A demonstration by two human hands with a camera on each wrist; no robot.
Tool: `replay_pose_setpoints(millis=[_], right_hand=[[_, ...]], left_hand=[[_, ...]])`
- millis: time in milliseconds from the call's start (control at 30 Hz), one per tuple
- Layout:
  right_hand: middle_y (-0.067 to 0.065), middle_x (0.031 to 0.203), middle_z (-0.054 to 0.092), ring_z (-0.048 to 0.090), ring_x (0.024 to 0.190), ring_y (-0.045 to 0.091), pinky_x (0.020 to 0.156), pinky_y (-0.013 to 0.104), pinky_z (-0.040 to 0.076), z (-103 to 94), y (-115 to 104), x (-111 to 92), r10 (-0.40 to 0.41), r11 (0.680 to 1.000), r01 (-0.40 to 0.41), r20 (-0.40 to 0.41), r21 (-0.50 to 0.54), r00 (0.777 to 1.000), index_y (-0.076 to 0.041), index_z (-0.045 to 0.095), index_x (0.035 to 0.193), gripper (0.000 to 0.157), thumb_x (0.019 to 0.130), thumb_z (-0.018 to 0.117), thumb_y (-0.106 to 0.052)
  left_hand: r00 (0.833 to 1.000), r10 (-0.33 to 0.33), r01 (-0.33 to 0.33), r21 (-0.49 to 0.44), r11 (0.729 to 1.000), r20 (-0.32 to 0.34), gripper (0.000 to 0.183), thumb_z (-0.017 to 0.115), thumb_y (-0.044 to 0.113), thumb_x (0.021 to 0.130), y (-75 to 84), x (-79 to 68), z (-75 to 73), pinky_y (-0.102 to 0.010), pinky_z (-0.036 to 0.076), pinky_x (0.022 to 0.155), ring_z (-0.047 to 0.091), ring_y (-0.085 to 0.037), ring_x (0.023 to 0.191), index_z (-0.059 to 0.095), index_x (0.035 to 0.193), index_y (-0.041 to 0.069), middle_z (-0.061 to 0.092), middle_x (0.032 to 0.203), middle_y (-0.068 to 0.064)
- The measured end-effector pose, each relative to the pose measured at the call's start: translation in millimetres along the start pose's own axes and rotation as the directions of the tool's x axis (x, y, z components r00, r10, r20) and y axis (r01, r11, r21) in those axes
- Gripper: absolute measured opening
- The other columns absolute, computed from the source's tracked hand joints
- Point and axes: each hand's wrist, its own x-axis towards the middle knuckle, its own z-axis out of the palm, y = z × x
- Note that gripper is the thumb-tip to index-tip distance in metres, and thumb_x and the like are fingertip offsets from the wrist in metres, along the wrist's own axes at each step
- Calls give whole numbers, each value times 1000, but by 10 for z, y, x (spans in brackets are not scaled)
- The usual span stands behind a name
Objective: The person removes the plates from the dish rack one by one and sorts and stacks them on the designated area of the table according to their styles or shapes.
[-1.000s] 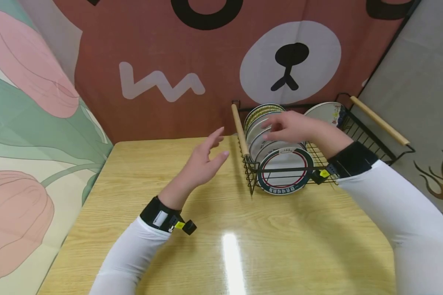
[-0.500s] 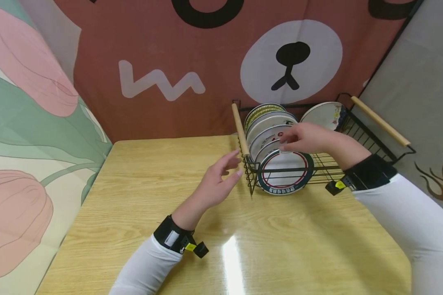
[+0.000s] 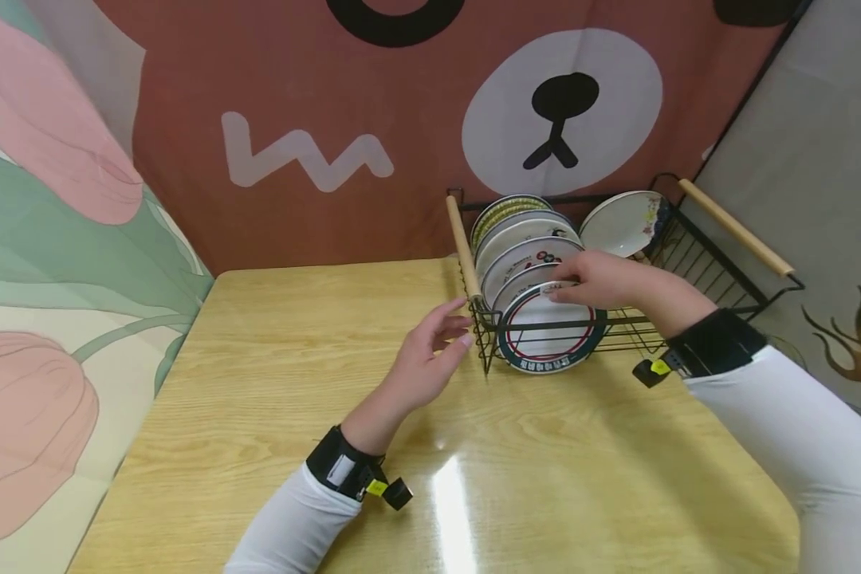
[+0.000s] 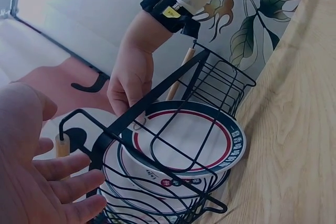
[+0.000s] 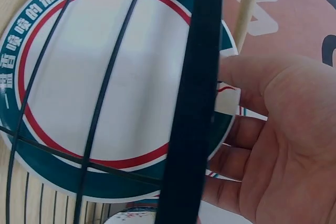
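Observation:
My right hand (image 3: 606,283) pinches the upper rim of the front plate (image 3: 545,339), a white one with a dark green border and a red ring. In the right wrist view the thumb (image 5: 247,72) lies on the plate's near face and the fingers go behind it. The plate stands on edge in a black wire dish rack (image 3: 620,321) with wooden handles. My left hand (image 3: 434,355) is held with its fingers loosely extended by the rack's left end. Whether the left fingertips touch the wire cannot be told.
Several more plates (image 3: 516,259) stand in a row behind the front one. A white bowl with a flower pattern (image 3: 620,223) leans at the rack's back right. A wooden table (image 3: 316,335) bears the rack. Printed cloth (image 3: 294,223) hangs behind.
My right hand has come down from above the plates to the front plate's rim and now grips it. The left hand has moved right, close to the rack's left end.

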Motion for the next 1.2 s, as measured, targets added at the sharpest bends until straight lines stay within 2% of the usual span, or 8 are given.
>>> replay_pose_setpoints(millis=[133,267,433,733,867,1200], right_hand=[[7,104,69,60,94,22,85,45,51,15,3,12,-7,1000,7,-2,3,1000,-12,75,111,18,100,66,-23],[5,96,66,57,85,20,77,38,47,18,6,6,-14,1000,14,0,9,1000,-12,75,104,13,101,64,-19],[3,91,66,55,79,16,71,33,45,8,23,-18,-21,999,21,22,29,1000,-12,76,105,16,103,62,-18],[5,99,70,57,87,16,80,38,49,-115,51,-90,-76,996,73,53,49,996,-11,78,105,17,102,62,-17],[6,105,70,58,93,18,83,41,50,-170,80,-116,-60,998,59,37,39,997,-10,78,107,18,102,62,-17],[6,94,68,54,83,18,73,35,45,-391,73,-198,1,999,1,-21,54,1000,-11,78,106,19,104,60,-18]], left_hand=[[1000,-2,2,-22,1000,-17,53,59,24,103,8,-16,-13,-42,57,101,68,-27,121,45,154,17,67,137,-16],[1000,-3,2,-39,999,-12,53,59,24,104,9,-32,-17,-41,57,100,67,-30,123,45,154,16,68,136,-15],[1000,-13,13,-36,999,-1,55,59,25,103,19,-51,-20,-40,57,101,67,-29,124,44,155,17,68,136,-16],[1000,-17,17,-51,999,15,57,59,24,104,74,-43,-23,-40,55,105,67,-25,123,40,157,16,67,136,-15],[1000,-15,16,-68,998,17,59,59,23,104,87,-29,-20,-40,55,105,68,-25,121,38,158,17,68,135,-12],[999,-33,35,-104,994,17,61,60,23,103,83,-57,-45,-37,57,101,69,-23,115,37,159,21,68,133,-13]])
